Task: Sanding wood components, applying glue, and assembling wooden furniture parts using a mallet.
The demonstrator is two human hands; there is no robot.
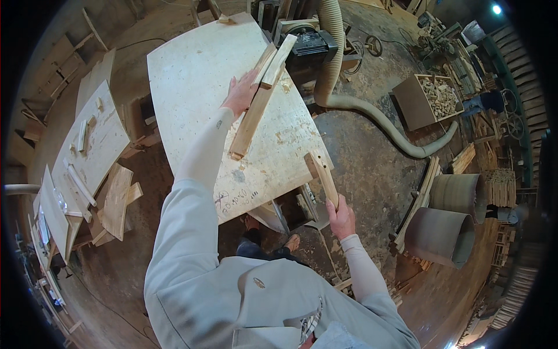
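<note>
My left hand [241, 95] reaches far over a pale plywood sheet [192, 75]. Its fingers are stretched out and rest against the side of some wooden strips. One lighter strip [279, 61] lies on top of a longer, browner strip [250, 125], both slanting across the sheet. Beside the sheet's right edge, my right hand [342, 220] is closed around the lower end of a short wooden piece [324, 177]. That piece points up and away from me, with a darker side near its far end.
A motor [308, 46] and a ribbed hose [378, 107] stand beyond the sheet. To the right are a box of wood offcuts [415, 107] and two large rolls [442, 235]. Another table with boards [96, 136] is at left. A person [488, 103] is at the far right.
</note>
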